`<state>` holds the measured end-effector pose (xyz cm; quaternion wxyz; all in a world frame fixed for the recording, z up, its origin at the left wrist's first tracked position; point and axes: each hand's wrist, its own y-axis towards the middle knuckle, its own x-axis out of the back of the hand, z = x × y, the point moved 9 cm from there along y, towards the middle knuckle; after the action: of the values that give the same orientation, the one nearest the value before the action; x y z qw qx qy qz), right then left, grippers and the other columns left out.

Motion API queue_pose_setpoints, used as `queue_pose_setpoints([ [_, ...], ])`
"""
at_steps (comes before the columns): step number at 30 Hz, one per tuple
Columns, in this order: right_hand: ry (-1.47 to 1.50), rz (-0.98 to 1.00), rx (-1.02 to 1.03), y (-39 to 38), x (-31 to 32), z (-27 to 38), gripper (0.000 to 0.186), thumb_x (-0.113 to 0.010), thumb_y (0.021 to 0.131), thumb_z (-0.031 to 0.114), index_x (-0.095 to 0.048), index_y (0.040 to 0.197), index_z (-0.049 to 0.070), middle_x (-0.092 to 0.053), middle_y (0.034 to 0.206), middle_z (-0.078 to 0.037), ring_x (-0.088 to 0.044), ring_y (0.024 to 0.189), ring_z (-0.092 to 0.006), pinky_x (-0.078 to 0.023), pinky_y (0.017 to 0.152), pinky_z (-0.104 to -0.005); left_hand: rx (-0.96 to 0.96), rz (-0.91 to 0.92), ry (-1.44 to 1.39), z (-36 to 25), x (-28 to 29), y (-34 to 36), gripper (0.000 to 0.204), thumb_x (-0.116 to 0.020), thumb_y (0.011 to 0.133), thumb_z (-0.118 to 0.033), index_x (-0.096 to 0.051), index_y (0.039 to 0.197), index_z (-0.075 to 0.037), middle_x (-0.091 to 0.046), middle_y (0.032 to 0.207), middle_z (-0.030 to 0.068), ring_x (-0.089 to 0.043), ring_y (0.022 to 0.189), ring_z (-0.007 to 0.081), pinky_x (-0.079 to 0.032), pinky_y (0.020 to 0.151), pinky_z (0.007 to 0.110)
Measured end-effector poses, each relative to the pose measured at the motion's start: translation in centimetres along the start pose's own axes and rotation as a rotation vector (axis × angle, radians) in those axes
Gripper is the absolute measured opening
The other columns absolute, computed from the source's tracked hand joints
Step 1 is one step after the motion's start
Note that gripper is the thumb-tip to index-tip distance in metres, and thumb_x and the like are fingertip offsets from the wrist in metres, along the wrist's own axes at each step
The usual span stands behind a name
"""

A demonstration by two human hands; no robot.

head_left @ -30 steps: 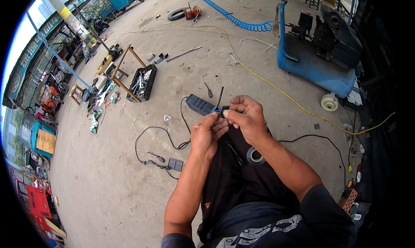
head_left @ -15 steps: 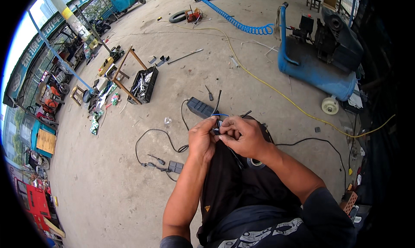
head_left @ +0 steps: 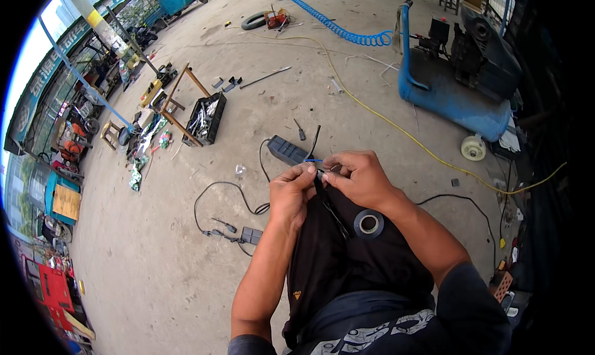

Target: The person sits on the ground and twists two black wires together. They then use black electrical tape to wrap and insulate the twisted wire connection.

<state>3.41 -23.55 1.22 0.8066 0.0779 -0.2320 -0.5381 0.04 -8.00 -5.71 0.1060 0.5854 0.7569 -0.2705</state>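
Hands barely shifted since earlier frame: left hand and right hand both pinching thin blue wire; black tape roll on lap.

The wire was blue — so were the compressor tank and coiled hose; the tape roll and tool tray were black — the long cord yellow.
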Motion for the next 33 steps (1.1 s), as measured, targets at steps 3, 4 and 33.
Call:
queue_pose_setpoints([
  [3, -0.109, 0.019, 0.086, 0.2, -0.6, 1.0, 0.019, -0.075, 0.085, 0.006, -0.072, 0.103, -0.002, -0.074, 0.088, -0.019, -0.076, 0.077, -0.0295, -0.057, 0.066, -0.0358, -0.078, 0.017, -0.039, -0.2, 0.4, 0.3, 0.011, -0.07, 0.093, 0.003, -0.07, 0.103, 0.007, -0.073, 0.095, 0.0114, -0.07, 0.08, 0.0188, -0.058, 0.073, 0.028],
  [4, -0.093, 0.023, 0.084, 0.2, -0.6, 0.9, 0.019, -0.074, 0.086, 0.007, -0.072, 0.102, -0.002, -0.073, 0.087, -0.019, -0.074, 0.077, -0.0315, -0.056, 0.066, -0.0372, -0.092, 0.027, -0.014, -0.2, 0.5, 0.3, 0.012, -0.07, 0.093, 0.003, -0.07, 0.104, 0.008, -0.073, 0.096, 0.0115, -0.07, 0.08, 0.0183, -0.058, 0.073, 0.028],
  [33, -0.049, -0.072, 0.039, 0.2, -0.9, -0.4, 0.011, -0.067, 0.089, 0.007, -0.071, 0.092, -0.004, -0.07, 0.083, -0.021, -0.07, 0.076, -0.0374, -0.054, 0.066, -0.0415, -0.479, -0.201, 0.568, -2.2, 1.6, -1.7, 0.016, -0.074, 0.09, 0.002, -0.072, 0.105, 0.007, -0.07, 0.087, 0.0028, -0.062, 0.075, 0.0089, -0.051, 0.072, 0.023],
])
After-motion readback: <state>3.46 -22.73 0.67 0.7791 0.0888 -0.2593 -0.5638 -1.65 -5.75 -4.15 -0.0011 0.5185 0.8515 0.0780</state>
